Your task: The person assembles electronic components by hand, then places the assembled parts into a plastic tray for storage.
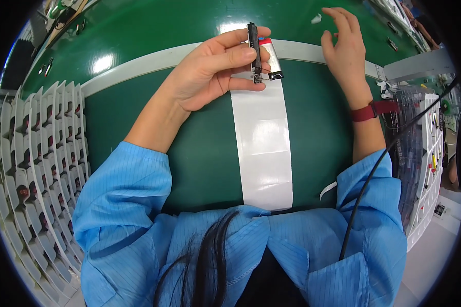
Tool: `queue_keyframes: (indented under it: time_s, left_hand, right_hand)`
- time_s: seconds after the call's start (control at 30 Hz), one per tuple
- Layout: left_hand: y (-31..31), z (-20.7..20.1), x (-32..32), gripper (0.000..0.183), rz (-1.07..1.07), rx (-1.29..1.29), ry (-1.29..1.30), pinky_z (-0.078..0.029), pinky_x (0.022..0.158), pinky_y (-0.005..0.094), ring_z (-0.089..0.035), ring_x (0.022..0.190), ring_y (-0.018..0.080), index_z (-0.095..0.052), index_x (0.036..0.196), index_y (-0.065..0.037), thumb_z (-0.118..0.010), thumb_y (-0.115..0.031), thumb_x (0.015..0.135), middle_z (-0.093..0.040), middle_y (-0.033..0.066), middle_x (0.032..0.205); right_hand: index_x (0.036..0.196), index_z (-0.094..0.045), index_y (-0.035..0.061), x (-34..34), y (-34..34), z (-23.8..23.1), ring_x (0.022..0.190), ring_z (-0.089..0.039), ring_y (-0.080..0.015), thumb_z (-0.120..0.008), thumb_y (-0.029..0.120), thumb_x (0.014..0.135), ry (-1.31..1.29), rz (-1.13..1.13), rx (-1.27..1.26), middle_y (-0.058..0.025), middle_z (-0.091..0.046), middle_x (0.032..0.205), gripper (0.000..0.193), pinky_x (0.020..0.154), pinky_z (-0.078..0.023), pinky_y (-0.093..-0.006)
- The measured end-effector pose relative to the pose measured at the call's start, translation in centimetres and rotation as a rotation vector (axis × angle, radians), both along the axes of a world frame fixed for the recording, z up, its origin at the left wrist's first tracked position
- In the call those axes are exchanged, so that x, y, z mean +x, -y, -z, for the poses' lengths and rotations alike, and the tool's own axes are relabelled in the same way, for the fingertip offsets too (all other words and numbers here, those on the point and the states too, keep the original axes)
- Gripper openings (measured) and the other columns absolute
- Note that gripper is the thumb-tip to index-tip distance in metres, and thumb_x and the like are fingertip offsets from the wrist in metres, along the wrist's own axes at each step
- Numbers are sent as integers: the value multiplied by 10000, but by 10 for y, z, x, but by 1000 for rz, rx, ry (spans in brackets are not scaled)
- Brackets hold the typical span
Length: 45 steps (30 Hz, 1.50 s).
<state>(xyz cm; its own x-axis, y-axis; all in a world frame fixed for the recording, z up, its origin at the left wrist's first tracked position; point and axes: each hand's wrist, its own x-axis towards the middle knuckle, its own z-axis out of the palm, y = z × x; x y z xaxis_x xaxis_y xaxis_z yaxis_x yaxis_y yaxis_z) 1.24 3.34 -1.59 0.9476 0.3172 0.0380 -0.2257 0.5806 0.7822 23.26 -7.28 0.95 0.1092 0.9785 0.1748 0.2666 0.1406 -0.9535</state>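
Observation:
My left hand point(202, 71) holds a slim black electronic part point(253, 51) upright between thumb and fingers. A silver battery pouch point(272, 55) with a red end sits just behind it, and a small black piece point(275, 75) sticks out on thin wires at the bottom. Nothing shows in my right hand point(347, 53), which is raised to the right with its fingers spread and a red band on the wrist. Close to those fingertips is a small white scrap point(316, 19); whether it lies on the green surface or hangs above it is unclear.
A long strip of glossy white labels point(264, 138) runs down the green mat. Beyond the white rail point(133, 69) lies a shiny green surface point(174, 23). White racks of parts point(41, 153) stand left; stacked clear trays point(415, 133) stand right. A black cable point(376, 174) crosses my right sleeve.

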Motion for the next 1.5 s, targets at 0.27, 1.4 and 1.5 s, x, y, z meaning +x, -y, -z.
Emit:
queue_keyframes:
  time_s: [0.27,1.4,1.5]
  left_hand:
    - [1,-5,-1,414,-7,117,-31,-565,721,327,-607,930,206,-397,1252,-5,-522,-127,877,-574,139,1016]
    - [21,-5,9,408,-260,333,-197,-536,734,292,-614,887,174,-481,1188,-23,-619,-59,806,-589,102,1041]
    - [21,-3,11,423,-327,367,-173,-538,733,282,-619,877,177,-480,1179,6,-635,-30,786,-560,110,1065]
  right_hand:
    - [1064,-562,-9,-40,-4,8,789,-587,-117,-535,228,888,-639,-116,-441,-77,-608,962,297,692,-493,-239]
    - [946,-602,-29,-45,3,2,770,-607,-111,-690,55,741,-411,5,-102,-83,-638,846,238,718,-483,-222]
    - [889,-595,-37,-52,5,-2,723,-608,-105,-728,71,705,-127,130,-1,-84,-634,805,252,669,-493,-200]
